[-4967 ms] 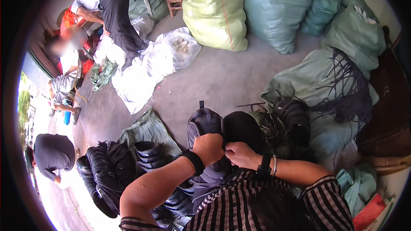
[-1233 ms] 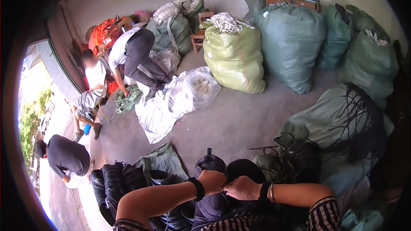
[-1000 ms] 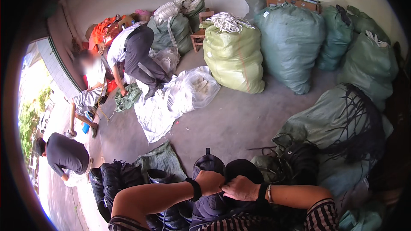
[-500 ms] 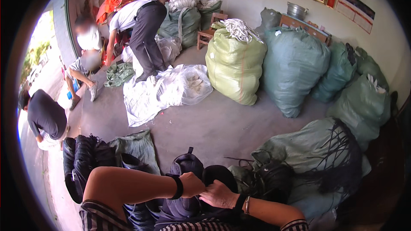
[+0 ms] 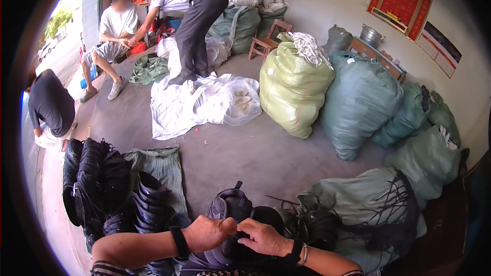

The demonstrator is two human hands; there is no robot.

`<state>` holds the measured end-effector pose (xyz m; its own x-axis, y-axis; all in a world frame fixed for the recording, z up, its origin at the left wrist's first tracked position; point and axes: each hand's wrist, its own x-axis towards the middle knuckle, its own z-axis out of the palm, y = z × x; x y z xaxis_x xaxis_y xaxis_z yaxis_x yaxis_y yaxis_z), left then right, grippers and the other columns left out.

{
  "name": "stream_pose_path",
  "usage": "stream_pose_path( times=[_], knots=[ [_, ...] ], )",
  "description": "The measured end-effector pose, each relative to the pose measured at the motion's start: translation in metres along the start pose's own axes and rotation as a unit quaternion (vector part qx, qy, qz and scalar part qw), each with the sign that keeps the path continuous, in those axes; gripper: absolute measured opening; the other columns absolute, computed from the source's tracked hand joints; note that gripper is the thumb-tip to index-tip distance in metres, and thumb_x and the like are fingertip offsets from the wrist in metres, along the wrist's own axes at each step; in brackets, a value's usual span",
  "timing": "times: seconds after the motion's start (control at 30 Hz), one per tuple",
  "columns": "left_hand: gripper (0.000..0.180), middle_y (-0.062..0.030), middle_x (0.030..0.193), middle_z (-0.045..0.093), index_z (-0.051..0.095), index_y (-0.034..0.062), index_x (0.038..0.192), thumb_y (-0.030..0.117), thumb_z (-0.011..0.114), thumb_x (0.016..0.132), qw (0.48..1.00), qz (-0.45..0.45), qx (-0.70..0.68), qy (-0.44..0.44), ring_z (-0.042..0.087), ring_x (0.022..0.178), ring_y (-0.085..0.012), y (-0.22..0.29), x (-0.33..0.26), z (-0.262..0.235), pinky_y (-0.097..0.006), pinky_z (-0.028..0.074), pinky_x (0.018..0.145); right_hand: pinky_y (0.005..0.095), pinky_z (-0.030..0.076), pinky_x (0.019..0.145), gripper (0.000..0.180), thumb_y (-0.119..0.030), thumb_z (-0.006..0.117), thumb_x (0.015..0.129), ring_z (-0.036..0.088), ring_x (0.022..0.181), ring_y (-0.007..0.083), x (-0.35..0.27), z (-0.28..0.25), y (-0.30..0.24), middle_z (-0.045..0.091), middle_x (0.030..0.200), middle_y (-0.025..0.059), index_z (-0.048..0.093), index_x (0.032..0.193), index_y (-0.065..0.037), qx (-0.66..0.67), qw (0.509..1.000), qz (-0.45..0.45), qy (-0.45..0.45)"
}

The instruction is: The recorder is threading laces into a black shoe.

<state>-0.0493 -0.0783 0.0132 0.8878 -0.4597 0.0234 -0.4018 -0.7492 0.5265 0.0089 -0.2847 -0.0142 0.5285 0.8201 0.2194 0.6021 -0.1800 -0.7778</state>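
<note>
Close in front of me, a black sneaker (image 5: 230, 204) stands with its pull loop up. My left hand (image 5: 208, 232) is closed in a pinch just over it. My right hand (image 5: 266, 237), also closed, meets it fingertip to fingertip. Whatever thin thing they may grip between them is too small to make out. Beside the sneaker, partly behind my right hand, is a second rounded black shape (image 5: 270, 218). Stacked black shoe uppers (image 5: 148, 199) lie near my left forearm. Dark laces (image 5: 401, 209) hang over a green sack on the right.
Stuffed sacks, a yellow-green one (image 5: 294, 89) and a blue-green one (image 5: 358, 105), stand ahead to the right. White sheeting (image 5: 186, 105) covers part of the floor (image 5: 220, 153). A bending person (image 5: 199, 25), a seated one (image 5: 117, 25) and a crouching one (image 5: 51, 102) are at the left.
The whole view has shifted, showing more of the shoe stacks at left. My left hand has turned and drawn slightly left; both stay closed together. The bending person's hand now meets the seated person's.
</note>
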Motion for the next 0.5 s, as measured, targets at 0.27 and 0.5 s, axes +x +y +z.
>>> stream_pose_path(
  times=[0.27, 0.5],
  knots=[
    [0.039, -0.0126, 0.078, 0.060, 0.041, 0.0071, 0.119, 0.032, 0.054, 0.092, 0.936, -0.172, -0.280, 0.129, 0.063, 0.077, -0.0298, -0.004, -0.017, 0.041, -0.040, 0.048, 0.067, 0.0187, 0.043, 0.055, 0.028, -0.027, 0.045, 0.098, 0.058, 0.062, 0.0064, 0.000, 0.002, 0.013, 0.067, 0.087, 0.0022, 0.063, 0.095, -0.006, 0.352, 0.886, 0.292, -0.079],
    [0.023, -0.0091, 0.084, 0.059, 0.048, 0.0062, 0.115, 0.006, 0.044, 0.093, 0.884, -0.180, -0.409, 0.136, 0.061, 0.084, -0.0177, -0.010, -0.015, 0.068, -0.029, 0.047, 0.077, 0.0276, 0.042, 0.052, 0.022, -0.027, 0.054, 0.090, 0.053, 0.059, 0.0143, -0.098, -0.100, 0.084, 0.055, 0.067, 0.0038, 0.054, 0.075, -0.011, 0.500, 0.702, 0.367, 0.350]
  ],
)
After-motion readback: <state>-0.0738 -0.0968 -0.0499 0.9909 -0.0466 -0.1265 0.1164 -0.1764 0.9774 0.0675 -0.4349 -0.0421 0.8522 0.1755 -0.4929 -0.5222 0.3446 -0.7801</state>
